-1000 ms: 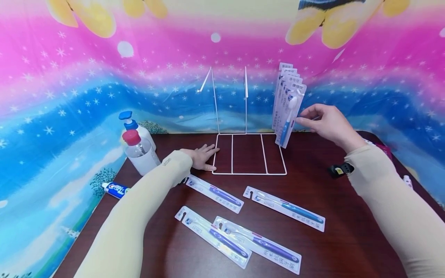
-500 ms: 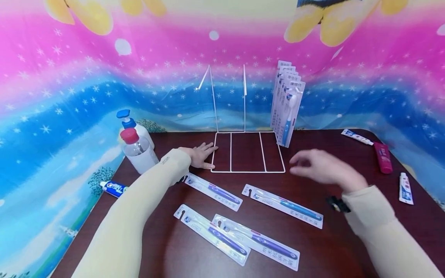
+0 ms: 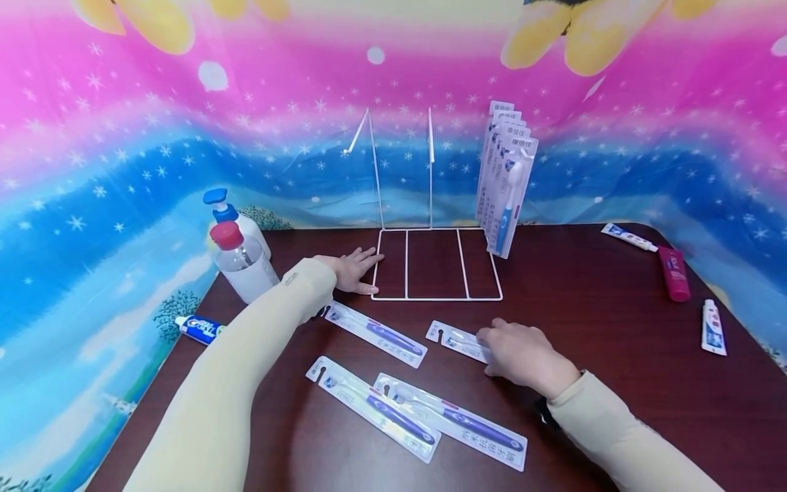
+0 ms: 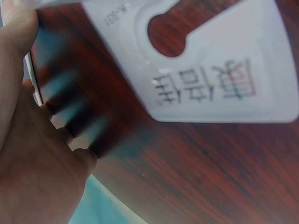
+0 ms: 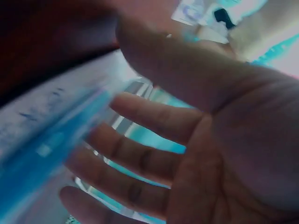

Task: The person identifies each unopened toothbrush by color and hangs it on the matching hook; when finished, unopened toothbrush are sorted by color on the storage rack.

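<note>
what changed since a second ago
The right hand left the hanging toothbrush packs, coming toward the person and slightly left to the lying blue-handled pack; whether its fingers grip it, I can't tell. The left hand stays at the wire rack's left edge; the three purple-handled packs lie unmoved.

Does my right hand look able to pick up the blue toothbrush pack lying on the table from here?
Most likely yes: the right hand is over the blue toothbrush pack, and nothing else seems to lie on top of it.
</note>
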### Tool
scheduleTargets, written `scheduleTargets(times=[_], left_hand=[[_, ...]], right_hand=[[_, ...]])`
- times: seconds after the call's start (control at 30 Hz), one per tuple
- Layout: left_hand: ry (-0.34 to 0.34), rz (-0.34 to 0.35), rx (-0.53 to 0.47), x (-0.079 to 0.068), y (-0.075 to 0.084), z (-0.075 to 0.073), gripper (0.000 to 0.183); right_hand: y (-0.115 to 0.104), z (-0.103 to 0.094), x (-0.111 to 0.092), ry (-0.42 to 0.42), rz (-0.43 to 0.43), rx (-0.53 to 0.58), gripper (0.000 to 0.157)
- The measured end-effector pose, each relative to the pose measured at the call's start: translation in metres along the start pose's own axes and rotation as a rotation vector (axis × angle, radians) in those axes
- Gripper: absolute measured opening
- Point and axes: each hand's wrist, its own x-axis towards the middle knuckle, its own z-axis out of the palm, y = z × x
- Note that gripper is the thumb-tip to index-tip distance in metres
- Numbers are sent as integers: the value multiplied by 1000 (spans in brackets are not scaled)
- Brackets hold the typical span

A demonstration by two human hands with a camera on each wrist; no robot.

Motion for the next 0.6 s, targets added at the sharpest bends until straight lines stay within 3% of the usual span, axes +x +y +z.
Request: scheduleTargets(times=[0.13, 0.4, 0.6], left_hand=[[4, -2, 7, -2, 1, -1, 84], [-8, -3, 12, 0, 0, -1, 84], [-10, -10, 1, 0, 1, -1, 85]], right_hand=[[1, 4, 2, 22, 35, 6, 40], [5, 6, -2, 81, 20, 29, 38], [10, -2, -9, 115, 12, 97, 22]])
